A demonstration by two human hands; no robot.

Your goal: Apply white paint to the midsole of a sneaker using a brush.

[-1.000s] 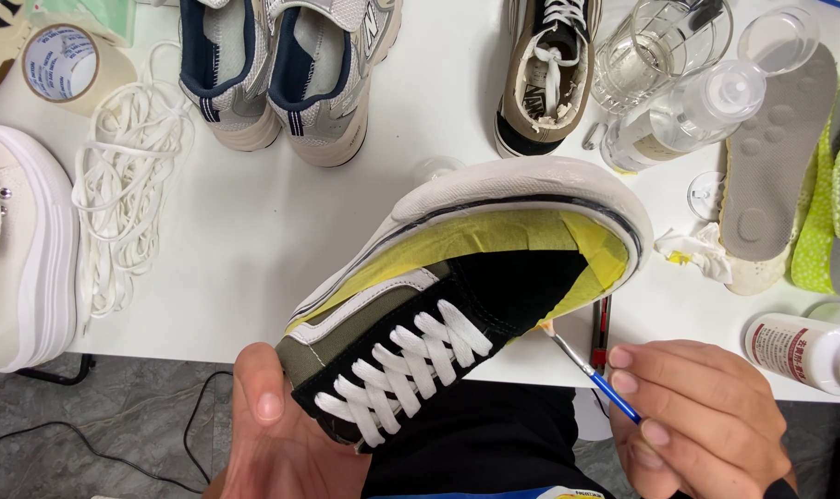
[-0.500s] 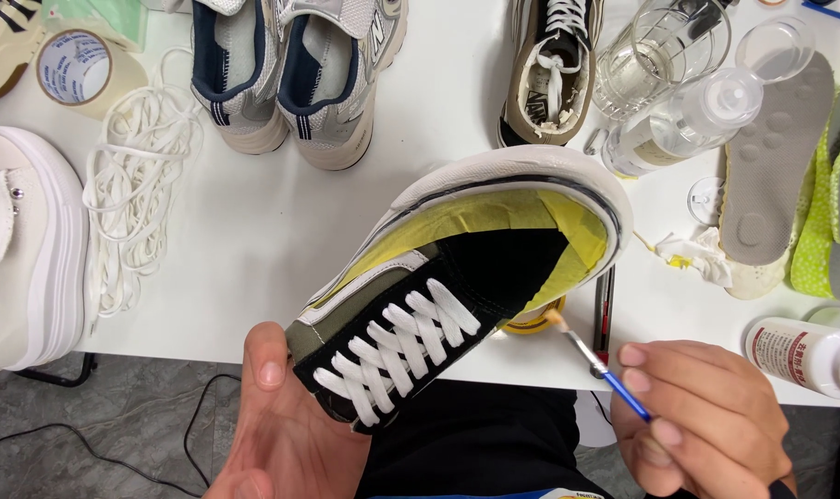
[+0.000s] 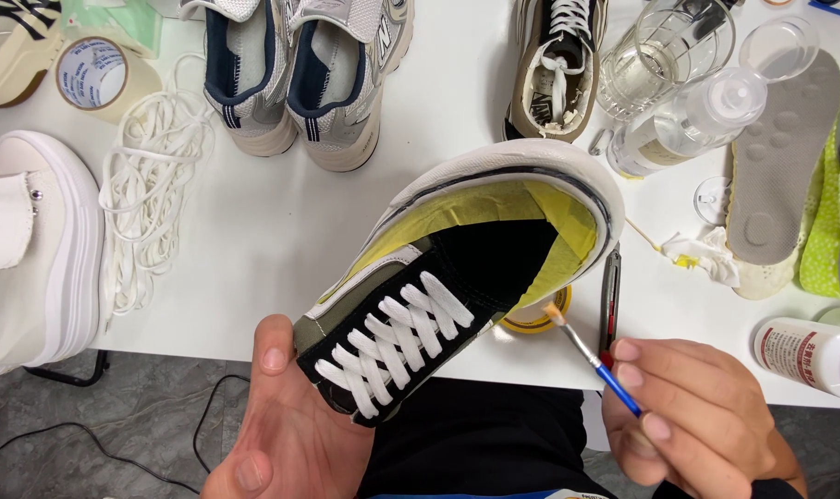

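Note:
My left hand [image 3: 286, 430] holds a black sneaker [image 3: 457, 277] by its heel end, tilted up above the table's front edge. The sneaker has white laces, a white sole and yellow masking tape around the toe. My right hand [image 3: 692, 420] pinches a thin blue-handled paintbrush [image 3: 591, 356]. The brush tip sits just below the taped toe, apart from it, over a small yellow-rimmed lid [image 3: 535, 319] on the table.
On the white table [image 3: 253, 231] lie a pair of grey-and-navy sneakers [image 3: 304, 69], a brown shoe [image 3: 554, 65], loose white laces [image 3: 152, 194], a tape roll [image 3: 96, 74], a glass jar [image 3: 660, 51], a clear bottle [image 3: 688, 120], grey insoles [image 3: 780, 166], a white bottle [image 3: 813, 356] and a white boot [image 3: 31, 249].
The sneaker has shifted slightly left and lower in my left hand. The brush tip has drawn back from the toe tape and now hovers over the small lid.

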